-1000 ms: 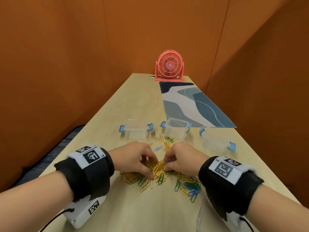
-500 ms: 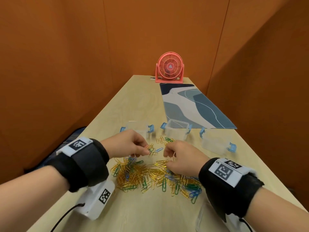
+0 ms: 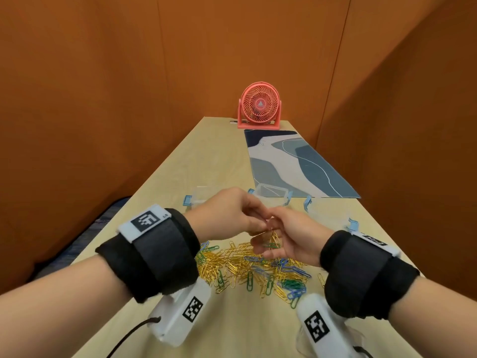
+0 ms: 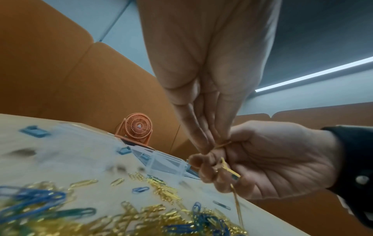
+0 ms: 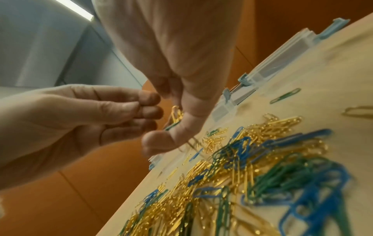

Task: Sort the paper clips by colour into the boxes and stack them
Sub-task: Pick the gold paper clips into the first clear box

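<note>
A mixed pile of gold, blue and green paper clips (image 3: 247, 267) lies on the wooden table (image 3: 214, 161). Both hands are lifted just above it and meet fingertip to fingertip. My left hand (image 3: 260, 227) pinches a gold clip (image 4: 221, 145). My right hand (image 3: 265, 244) is curled round a small bunch of gold and green clips (image 3: 272, 240). Behind the hands stand three clear boxes with blue latches: the left box (image 3: 204, 197) is partly hidden by my left hand, the middle box (image 3: 271, 195) is open, and the right box (image 3: 327, 213) is faint.
A pink fan (image 3: 259, 105) stands at the far end of the table. A blue patterned mat (image 3: 291, 164) lies on the right beyond the boxes. Orange walls close in on both sides, and the table's left edge (image 3: 154, 177) drops to the floor.
Both hands rose off the pile and came together above it, each holding clips. The pile, covered a second ago, now lies spread out in view.
</note>
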Motion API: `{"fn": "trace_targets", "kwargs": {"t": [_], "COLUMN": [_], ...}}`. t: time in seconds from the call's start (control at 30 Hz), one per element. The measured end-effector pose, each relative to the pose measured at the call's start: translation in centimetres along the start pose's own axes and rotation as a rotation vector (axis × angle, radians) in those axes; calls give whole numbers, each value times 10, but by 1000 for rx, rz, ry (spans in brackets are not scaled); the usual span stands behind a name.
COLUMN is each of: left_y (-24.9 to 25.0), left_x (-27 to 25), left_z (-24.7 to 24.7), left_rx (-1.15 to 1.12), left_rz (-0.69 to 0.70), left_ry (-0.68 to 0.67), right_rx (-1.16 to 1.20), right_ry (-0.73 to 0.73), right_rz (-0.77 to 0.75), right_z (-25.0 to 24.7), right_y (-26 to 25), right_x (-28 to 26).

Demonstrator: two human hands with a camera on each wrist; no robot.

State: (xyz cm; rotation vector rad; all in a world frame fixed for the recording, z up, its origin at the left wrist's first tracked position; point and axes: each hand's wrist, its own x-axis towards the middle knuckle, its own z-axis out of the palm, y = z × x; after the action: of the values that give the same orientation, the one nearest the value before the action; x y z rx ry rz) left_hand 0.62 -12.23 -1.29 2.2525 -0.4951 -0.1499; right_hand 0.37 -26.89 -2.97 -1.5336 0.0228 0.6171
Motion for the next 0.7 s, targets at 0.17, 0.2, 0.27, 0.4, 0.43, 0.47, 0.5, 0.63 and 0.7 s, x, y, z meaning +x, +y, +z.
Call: {"fn": "trace_targets", "kwargs": {"t": [0.17,0.2,0.27,0.4,0.43,0.47,0.5,0.63,0.7], "left_y": [-28,-35,-45,-50,-50,-50,-50,-53,-55], "left_x": [-14,-18,-21,-21,-21,-21,-21,-20,-20], "left_z": [-2,0,2,3,3,3,3,4,4], "left_rx": [248,337,491,552,527,499,471,402,421], "left_rz": [-77,-109,-157,-131,-123,-119,-119,-127,-115], "left_ry": [-16,-87,-234,-282,-272,-259,-242,-178,-162], "right_rx": [30,29,23,-3,-19,-38,-57,-133,-176], "right_ry": [6,-2,-10,-30,-26,-19,-11,13,30], "right_rz": [100,107,114,116,115,115,113,113,99], "right_z": [-11,-12,-13,-16,-17,-18,-18,-18,-16], "right_y": [3,3,2,1,2,2,3,3,3], "right_x": [-1,-1,-2,-3,-3,-3,-3,-4,-4]}}
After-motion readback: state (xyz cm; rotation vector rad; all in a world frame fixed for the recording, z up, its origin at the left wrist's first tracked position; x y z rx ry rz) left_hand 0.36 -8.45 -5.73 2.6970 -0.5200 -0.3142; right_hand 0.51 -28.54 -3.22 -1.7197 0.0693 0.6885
